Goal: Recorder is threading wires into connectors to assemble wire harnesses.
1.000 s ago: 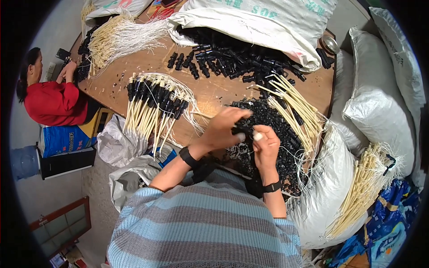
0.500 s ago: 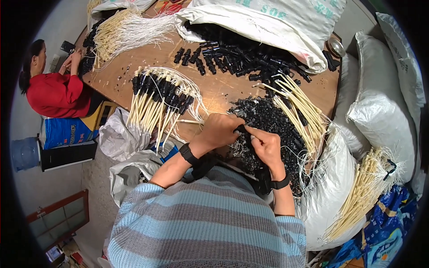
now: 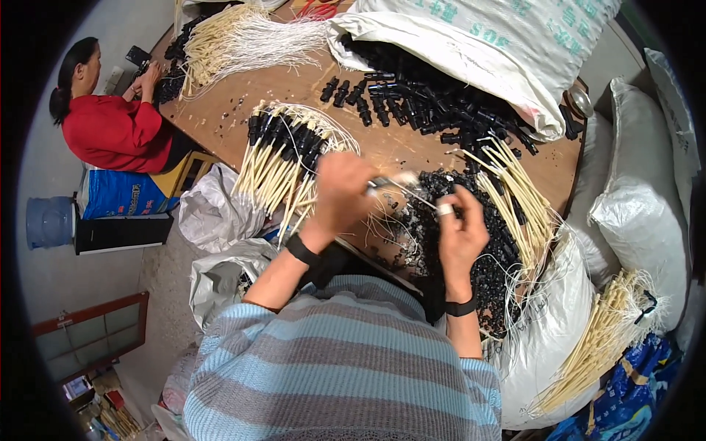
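Smeared by motion, my left hand (image 3: pixel 342 192) is closed around a dark connector (image 3: pixel 381 181) with a pale end, over the near part of the table. A thin white wire (image 3: pixel 422 198) runs from it toward my right hand (image 3: pixel 463 231), whose thumb and forefinger seem to pinch it. A white band circles one finger of that hand. Beneath both hands spreads a heap of small black parts (image 3: pixel 471 253). Just left of my left hand lies a bundle of cream tubes with black connectors (image 3: pixel 283 147). More cream tubes (image 3: pixel 518 198) lie right of my right hand.
Black connectors (image 3: pixel 419 103) spill from a big white sack (image 3: pixel 456 55) at the back. Cream tubes with white wires (image 3: pixel 243 44) lie far left, near a person in red (image 3: pixel 110 136). Stuffed sacks (image 3: pixel 647 162) line the right side. A metal bowl (image 3: pixel 579 101) stands at the table's right edge.
My hands, earlier together over the black heap, are now apart. The left has moved up and the right slightly right, with wire stretched between. The whole view has shifted.
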The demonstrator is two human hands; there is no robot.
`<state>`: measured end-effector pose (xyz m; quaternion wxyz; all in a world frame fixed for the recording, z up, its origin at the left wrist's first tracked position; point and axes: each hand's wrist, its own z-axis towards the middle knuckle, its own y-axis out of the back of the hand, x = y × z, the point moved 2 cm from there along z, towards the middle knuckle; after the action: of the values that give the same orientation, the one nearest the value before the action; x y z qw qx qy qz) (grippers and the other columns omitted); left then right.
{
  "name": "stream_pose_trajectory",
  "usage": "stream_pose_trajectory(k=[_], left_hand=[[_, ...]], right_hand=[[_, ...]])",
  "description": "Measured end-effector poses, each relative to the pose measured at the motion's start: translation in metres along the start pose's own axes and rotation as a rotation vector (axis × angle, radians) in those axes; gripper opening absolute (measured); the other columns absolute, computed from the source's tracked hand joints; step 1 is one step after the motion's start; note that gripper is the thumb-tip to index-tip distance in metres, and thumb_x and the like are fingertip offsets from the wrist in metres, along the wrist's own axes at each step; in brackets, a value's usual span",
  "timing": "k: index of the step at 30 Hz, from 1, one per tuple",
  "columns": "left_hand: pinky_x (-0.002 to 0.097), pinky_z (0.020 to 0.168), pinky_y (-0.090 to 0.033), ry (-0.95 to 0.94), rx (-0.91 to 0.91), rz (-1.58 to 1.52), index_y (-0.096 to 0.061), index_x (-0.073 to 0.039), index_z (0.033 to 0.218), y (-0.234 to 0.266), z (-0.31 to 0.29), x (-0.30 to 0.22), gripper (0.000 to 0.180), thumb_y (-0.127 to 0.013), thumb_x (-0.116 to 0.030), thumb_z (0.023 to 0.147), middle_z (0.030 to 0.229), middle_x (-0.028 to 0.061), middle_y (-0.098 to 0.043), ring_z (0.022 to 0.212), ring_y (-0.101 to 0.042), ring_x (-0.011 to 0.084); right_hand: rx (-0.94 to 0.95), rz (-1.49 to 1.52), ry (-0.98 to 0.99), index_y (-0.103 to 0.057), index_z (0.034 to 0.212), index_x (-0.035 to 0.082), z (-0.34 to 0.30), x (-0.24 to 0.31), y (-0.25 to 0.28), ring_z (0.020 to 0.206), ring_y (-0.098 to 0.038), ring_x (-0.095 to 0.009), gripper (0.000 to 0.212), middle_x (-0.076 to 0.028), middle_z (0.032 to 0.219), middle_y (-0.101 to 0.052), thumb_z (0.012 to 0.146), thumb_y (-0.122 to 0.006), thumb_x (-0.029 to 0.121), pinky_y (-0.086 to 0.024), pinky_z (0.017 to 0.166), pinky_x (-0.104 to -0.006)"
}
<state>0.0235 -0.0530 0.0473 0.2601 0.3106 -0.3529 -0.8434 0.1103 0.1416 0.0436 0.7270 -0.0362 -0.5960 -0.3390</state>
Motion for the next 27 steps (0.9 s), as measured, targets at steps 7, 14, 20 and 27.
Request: stream_pose_trajectory(k=[7,14,20,27], left_hand=[[0.0443,0.101,-0.033,0.196,-0.069,0.134,-0.063,-0.008,0.111,-0.005,-0.001,0.020,0.046,-0.068,-0.007,0.065,0.118,0.0099,-0.058,0.118,-0.048,0.0304],[0.0420,0.097,-0.044,-0.028,0.218,-0.271,-0.063,0.001,0.112,-0.124,0.076,0.013,0.039,-0.061,-0.006,0.074,0.120,0.0198,-0.060,0.116,-0.051,0.0384],[0.0427,0.090,-0.045,0.084,0.349,-0.113,-0.066,-0.006,0.091,-0.140,0.080,0.013,0.019,-0.068,-0.011,0.072,0.099,0.0124,-0.062,0.098,-0.055,0.0330],[0.0451,0.075,-0.047,0.180,0.301,-0.193,-0.063,-0.008,0.090,-0.124,0.038,0.027,0.026,-0.069,-0.004,0.065,0.077,0.0110,-0.062,0.085,-0.060,0.0337]], right_hand=[[0.540,-0.298,0.267,-0.065,0.111,0.006,-0.014,0.008,-0.004,0.105,-0.060,-0.031,0.043,-0.012,0.115,-0.063,0.071,-0.074,0.016,-0.045,0.088,-0.0402],[0.073,-0.528,-0.066,-0.072,0.095,0.007,0.032,-0.054,0.081,0.069,-0.067,-0.025,0.017,-0.013,0.078,-0.069,0.082,-0.071,0.019,-0.050,0.065,-0.0331],[0.230,-1.055,-0.298,-0.072,0.088,0.010,0.049,-0.087,0.141,0.071,-0.067,-0.028,0.017,-0.011,0.077,-0.069,0.075,-0.073,0.021,-0.050,0.064,-0.0365],[0.208,-0.850,-0.232,-0.068,0.084,0.007,0.052,-0.092,0.134,0.077,-0.066,-0.036,0.013,-0.016,0.076,-0.067,0.073,-0.071,0.014,-0.050,0.068,-0.0426]])
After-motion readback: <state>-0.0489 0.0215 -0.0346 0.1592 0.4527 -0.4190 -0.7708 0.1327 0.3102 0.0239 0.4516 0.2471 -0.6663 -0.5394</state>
